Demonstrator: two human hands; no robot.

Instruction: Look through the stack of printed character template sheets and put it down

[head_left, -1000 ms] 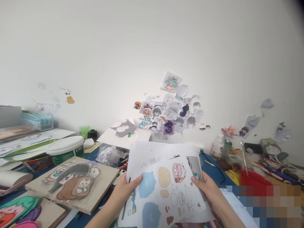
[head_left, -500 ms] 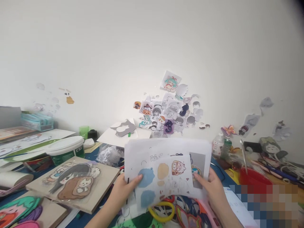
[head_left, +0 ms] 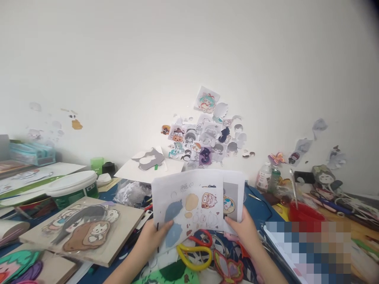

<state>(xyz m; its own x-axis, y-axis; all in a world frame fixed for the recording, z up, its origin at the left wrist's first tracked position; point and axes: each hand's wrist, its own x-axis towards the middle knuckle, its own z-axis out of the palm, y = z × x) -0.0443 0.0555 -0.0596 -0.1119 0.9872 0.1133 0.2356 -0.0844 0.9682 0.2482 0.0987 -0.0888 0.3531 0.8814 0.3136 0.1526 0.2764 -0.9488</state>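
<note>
Several printed paper sheets (head_left: pixel 183 197) are held upright between my two hands, over the cluttered middle of the table. The front sheet bears blue and tan shapes and a small line-drawn figure; at its right, a grey picture on a sheet behind shows. My left hand (head_left: pixel 158 232) pinches the sheets at their lower left, thumb on the front. My right hand (head_left: pixel 238 225) grips the right edge, thumb likewise in front. Just below the papers lie yellow scissor handles (head_left: pixel 194 256), red handles (head_left: pixel 204 238) and a butterfly-shaped cutout (head_left: pixel 229 268).
On the left, a board with a cartoon picture (head_left: pixel 85 230) lies before a white-lidded green tub (head_left: pixel 74 189). A clear plastic bag (head_left: pixel 132 192) sits behind. To the right stand a bottle (head_left: pixel 263 176) and a red bowl (head_left: pixel 306 215). Paper cutouts (head_left: pixel 205 136) cover part of the wall.
The sheets have bent and come closer together, their right edge moving left with my right hand. More of the scissor handles and butterfly shows below. The whole view has shifted slightly.
</note>
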